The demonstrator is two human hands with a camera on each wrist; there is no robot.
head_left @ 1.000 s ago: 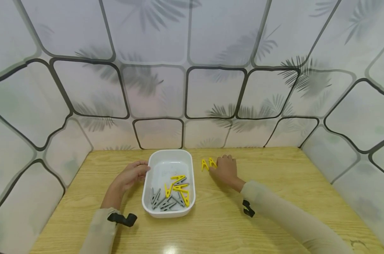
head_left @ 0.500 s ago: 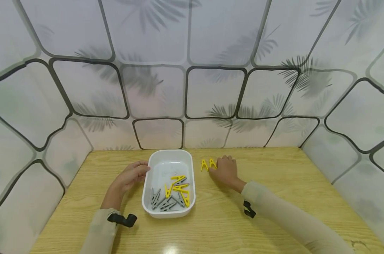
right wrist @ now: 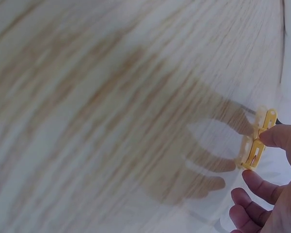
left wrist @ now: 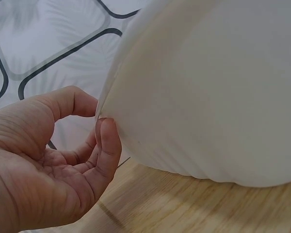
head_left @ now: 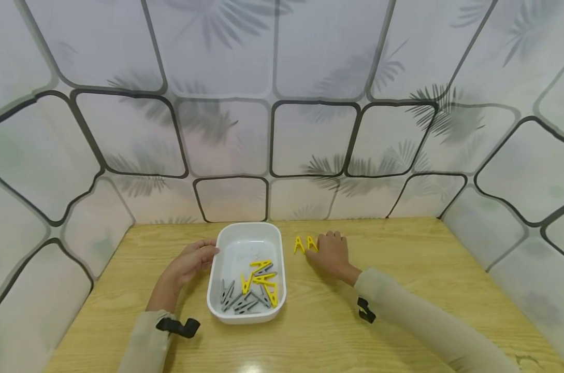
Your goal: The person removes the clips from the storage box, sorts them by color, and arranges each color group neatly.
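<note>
My left hand [head_left: 194, 260] grips the left rim of a white plastic tray [head_left: 282, 254]; in the left wrist view its thumb and a bent finger meet at the tray's edge. Yellow clothespins [head_left: 246, 284] and several grey clothespins [head_left: 227, 291] lie jumbled in the tray's near half. Right of the tray, two yellow clothespins [head_left: 299, 245] stand side by side on the table. My right hand [head_left: 332, 254] holds the right one, a yellow clothespin [right wrist: 254, 153], with thumb on it and index fingertip at its end. The other right fingers are loosely bent.
The wooden table [head_left: 403, 269] ends at a patterned fabric wall [head_left: 314, 140] behind the tray, with more fabric on both sides. Black straps with small mounts [head_left: 178, 326] sit on both wrists.
The head view has tilted slightly, so everything sits a little lower. Both hands stay at the same places, and the two yellow clothespins beside the right hand have barely shifted.
</note>
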